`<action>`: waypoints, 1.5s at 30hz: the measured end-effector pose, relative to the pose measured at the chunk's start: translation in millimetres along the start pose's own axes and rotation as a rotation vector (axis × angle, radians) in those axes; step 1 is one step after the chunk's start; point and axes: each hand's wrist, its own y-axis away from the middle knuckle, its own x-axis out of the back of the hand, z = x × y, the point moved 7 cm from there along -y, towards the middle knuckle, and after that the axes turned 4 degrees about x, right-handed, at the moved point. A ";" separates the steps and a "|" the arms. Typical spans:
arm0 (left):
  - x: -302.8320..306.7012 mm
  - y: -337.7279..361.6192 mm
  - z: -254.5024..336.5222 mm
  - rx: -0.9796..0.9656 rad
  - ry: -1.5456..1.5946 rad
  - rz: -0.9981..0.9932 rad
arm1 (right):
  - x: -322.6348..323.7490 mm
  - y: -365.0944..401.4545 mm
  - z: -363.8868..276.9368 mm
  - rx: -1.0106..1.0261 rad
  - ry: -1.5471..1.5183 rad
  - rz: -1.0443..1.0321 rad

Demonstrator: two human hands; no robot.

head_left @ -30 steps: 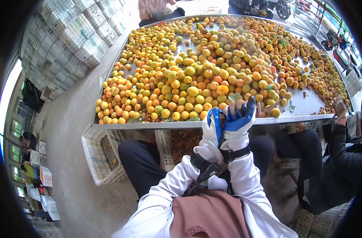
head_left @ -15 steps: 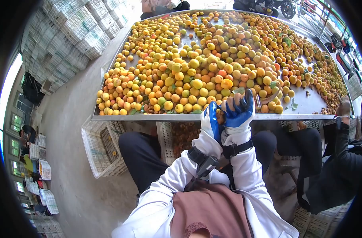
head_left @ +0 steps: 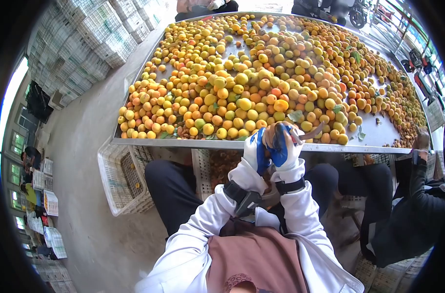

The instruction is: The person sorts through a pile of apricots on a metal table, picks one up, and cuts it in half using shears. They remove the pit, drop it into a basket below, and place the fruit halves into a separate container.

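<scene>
Many yellow-orange fruits (head_left: 242,103) lie piled on a metal table (head_left: 183,143). At its near edge my two gloved hands, white with blue palms, are pressed together. My left hand (head_left: 256,151) is closed around a fruit, which is mostly hidden between the hands. My right hand (head_left: 285,146) is closed on a small tool with a curved brownish handle (head_left: 311,133), which points to the right over the table edge. The tool's working end is hidden by the fingers.
A white plastic crate (head_left: 117,180) stands below the table at the left, and another crate (head_left: 203,171) holding brown pieces is between my knees. A co-worker's dark sleeve (head_left: 417,185) is at the right. Stacked crates (head_left: 86,44) rise at the back left.
The curved handle, earlier lying at the fruit beside my right hand, is now in that hand. Both hands have turned and stay together; the view has shifted slightly.
</scene>
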 end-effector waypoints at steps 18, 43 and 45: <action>-10.6 -9.7 -41.7 0.991 1.046 -0.179 | -3.5 -13.5 -30.9 -0.044 -0.229 -0.059; -76.6 -128.5 -23.7 -0.132 -0.831 -0.642 | 34.5 42.6 -36.4 -0.302 0.800 0.202; -87.2 -128.0 -26.2 -0.136 -0.899 -0.667 | 30.8 44.6 -40.2 -0.336 0.788 0.193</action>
